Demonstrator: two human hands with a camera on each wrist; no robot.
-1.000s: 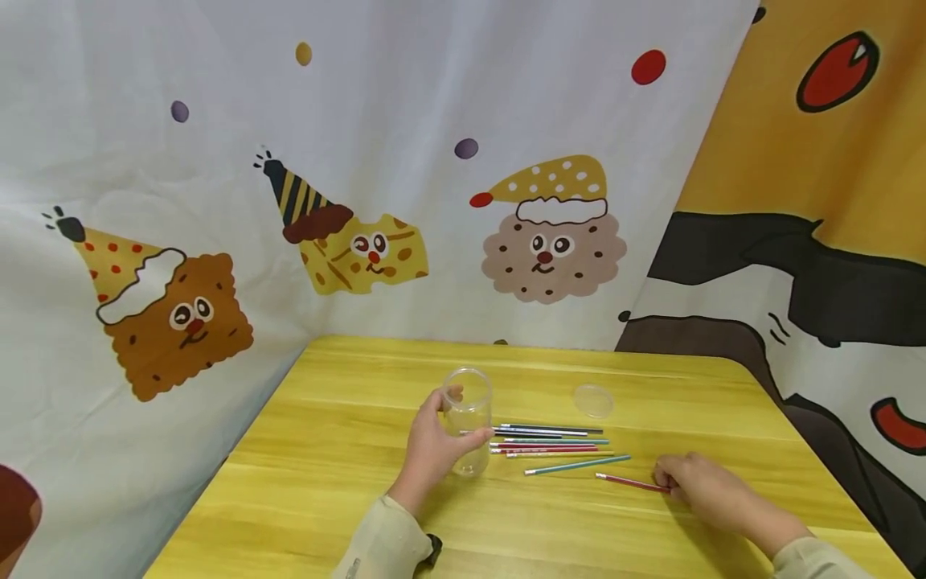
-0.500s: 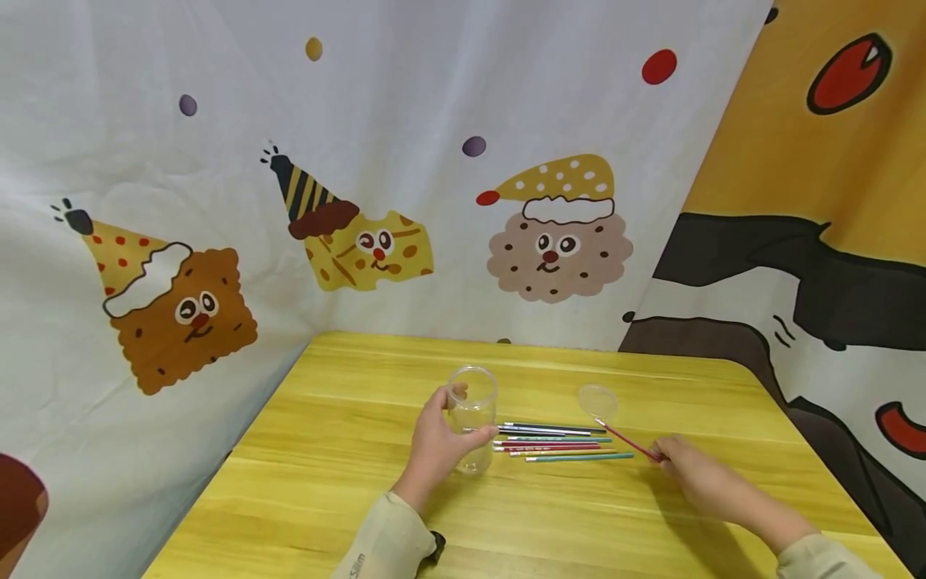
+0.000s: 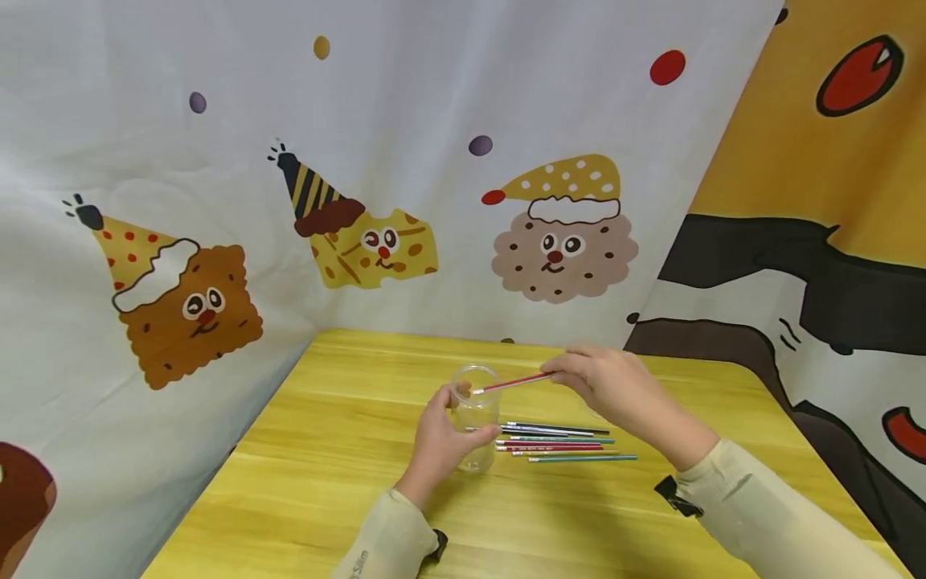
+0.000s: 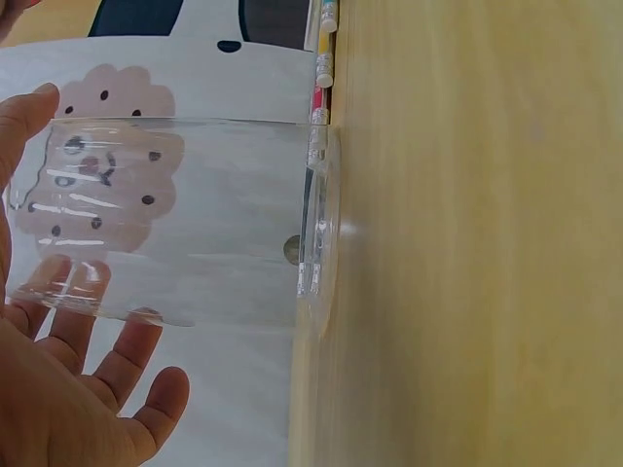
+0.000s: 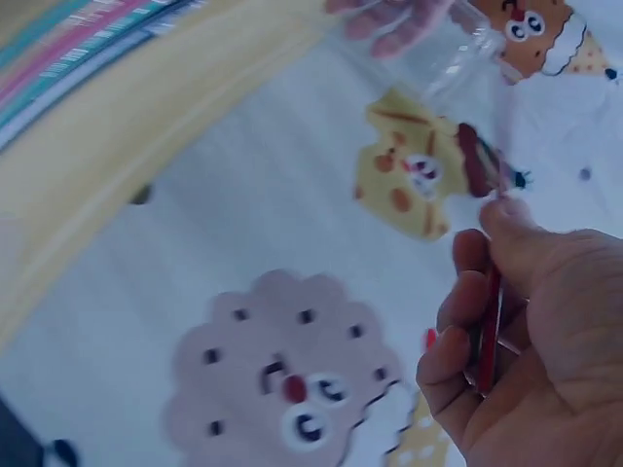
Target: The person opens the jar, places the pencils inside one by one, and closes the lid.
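Note:
My left hand grips a clear plastic jar that stands upright and open-topped on the table; thumb and fingers go round its sides. In the left wrist view the jar shows no pencil inside. My right hand pinches a red pencil between thumb and fingers, raised above the table. The pencil slants slightly down to the left, and its white eraser end overlaps the jar's mouth in the head view. Within the right wrist view, the red pencil runs along the curled fingers.
Several pencils in black, blue, red, yellow and teal lie side by side just right of the jar. The yellow wood-grain table meets a cartoon-printed cloth at its back edge. The right hand mostly hides a clear round lid.
My right hand has lifted the red pencil off the table at the right and carried it left and up to the jar's mouth. The left hand keeps its hold on the jar.

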